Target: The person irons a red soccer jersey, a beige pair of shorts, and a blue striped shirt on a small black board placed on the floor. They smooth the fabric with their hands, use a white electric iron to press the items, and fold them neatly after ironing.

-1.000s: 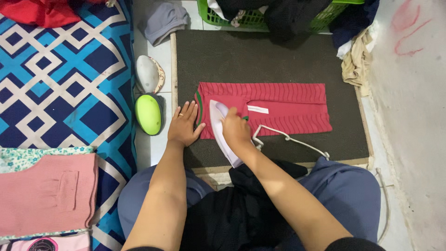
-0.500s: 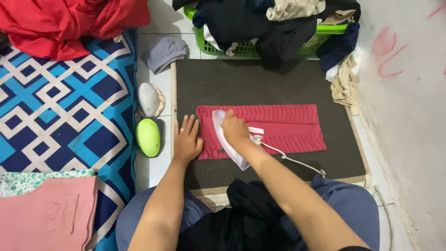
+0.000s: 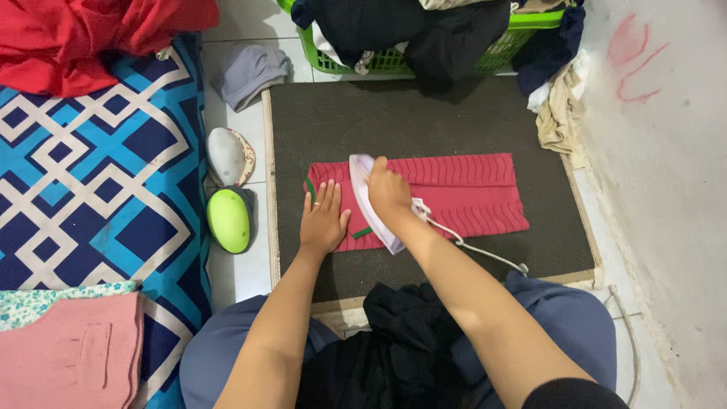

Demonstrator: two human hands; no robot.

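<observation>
iron (image 3: pixel 369 198) on garment (image 3: pixel 462 195), garment on board (image 3: pixel 424 121)

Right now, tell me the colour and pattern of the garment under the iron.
The garment is pinkish red with a ribbed zigzag texture, seen in the head view.

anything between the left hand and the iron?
Head view: only a strip of the red garment separates the left hand, flat on it, from the iron in the right hand.

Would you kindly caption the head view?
Right hand pushes white iron over red ribbed garment; left hand flattens it.
</observation>
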